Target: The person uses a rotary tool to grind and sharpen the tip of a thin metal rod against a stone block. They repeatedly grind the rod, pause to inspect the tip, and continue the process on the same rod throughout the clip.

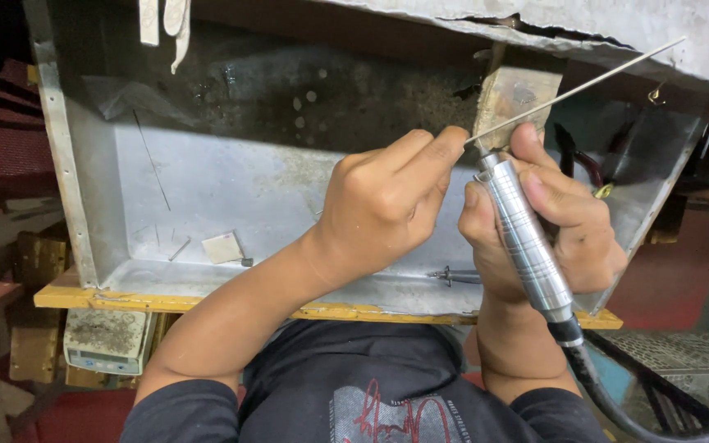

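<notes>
A shallow sheet-metal tray (207,189) sits under the work, mounted on a yellow wooden board (67,297) at the near edge of the worktop. On the tray floor lie a small pale square scrap (222,247) with a few thin wire offcuts beside it at the left, and a small dark metal bit (451,276) at the right, partly hidden behind the right wrist. A worn wooden peg (512,96) juts out from the cracked grey worktop edge (617,29) above the tray, just behind both hands. Pliers with dark handles (572,156) rest in the tray's right corner, half screened by the right hand. A small weighing scale (108,340) sits below the board at the left.

The left hand (387,201) is curled closed, thumb and forefinger pinching the near end of a long thin metal rod (584,84) that slants up to the right across the peg. The right hand (547,226) is wrapped firmly around a ribbed silver rotary handpiece (527,242), its tip meeting the rod right at the left fingertips. A black flexible shaft (617,402) trails from the handpiece's lower end.
</notes>
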